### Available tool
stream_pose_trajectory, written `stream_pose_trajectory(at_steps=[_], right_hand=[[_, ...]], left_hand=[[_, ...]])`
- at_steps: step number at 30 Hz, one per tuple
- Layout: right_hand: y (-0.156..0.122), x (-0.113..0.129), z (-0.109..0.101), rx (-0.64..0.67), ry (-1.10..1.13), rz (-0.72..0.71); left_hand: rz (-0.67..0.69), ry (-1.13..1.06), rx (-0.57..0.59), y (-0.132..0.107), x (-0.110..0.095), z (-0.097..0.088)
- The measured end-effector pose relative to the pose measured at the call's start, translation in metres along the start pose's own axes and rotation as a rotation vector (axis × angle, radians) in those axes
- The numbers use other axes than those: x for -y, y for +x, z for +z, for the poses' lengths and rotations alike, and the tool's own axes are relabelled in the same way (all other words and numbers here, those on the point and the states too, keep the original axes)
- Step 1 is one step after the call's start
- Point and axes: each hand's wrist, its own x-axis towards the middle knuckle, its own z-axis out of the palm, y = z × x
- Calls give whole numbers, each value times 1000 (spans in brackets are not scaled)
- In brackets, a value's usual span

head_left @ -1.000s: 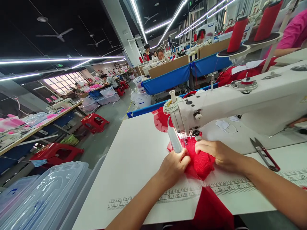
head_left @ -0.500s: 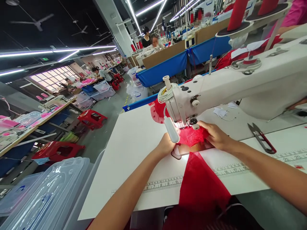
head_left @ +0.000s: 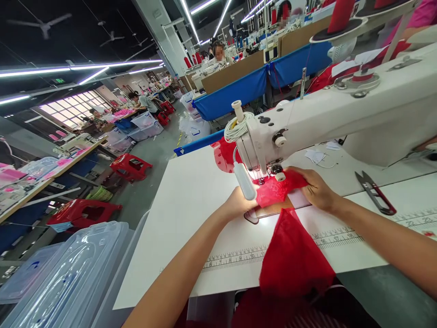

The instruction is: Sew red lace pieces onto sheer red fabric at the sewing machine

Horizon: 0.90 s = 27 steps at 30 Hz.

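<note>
A piece of red fabric [head_left: 271, 193] with a lacy part lies under the needle area of a white sewing machine [head_left: 307, 127]. My left hand [head_left: 238, 201] grips its left edge, fingertips partly hidden behind the machine's small white lamp [head_left: 245, 182]. On the other side, my right hand [head_left: 317, 190] pinches the fabric's right end, thumb and fingers closed on it. Below the lit spot a red cloth panel [head_left: 295, 250] hangs over the table's front edge towards my lap; whether it joins the sewn piece I cannot tell.
Thread snips [head_left: 375, 193] lie right of my right hand, above the printed ruler [head_left: 235, 259] on the white table [head_left: 160, 223]. Behind the machine head sits more red material [head_left: 223, 155]. Clear plastic bins [head_left: 75, 273] stand at the left, with red stools [head_left: 85, 214] beyond.
My right hand has shifted a little to the right, drawing the fabric's end with it. The hanging red panel has moved right too. The left hand stays by the lamp.
</note>
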Motion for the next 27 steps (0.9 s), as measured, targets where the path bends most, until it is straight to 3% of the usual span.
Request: stream_pose_trajectory(at_steps=[3,7,11,15,21,27], right_hand=[[0,1,1,5,11,-8],[0,-1,0,24,-5,28],[1,-3,-4,81,-41,-28],[1,-3,-12,152,-57,-177],[-2,0,-16,467,-275,-206],[-7,3,-5,484,-568,-310]], left_hand=[[-54,13,1,-2,5,13],[6,120,-119,0,13,28],[185,381,-265,1,18,29],[415,714,-319,-3,23,23],[627,1056,-391,-10,30,27],[827,1232,-558,-11,25,33]])
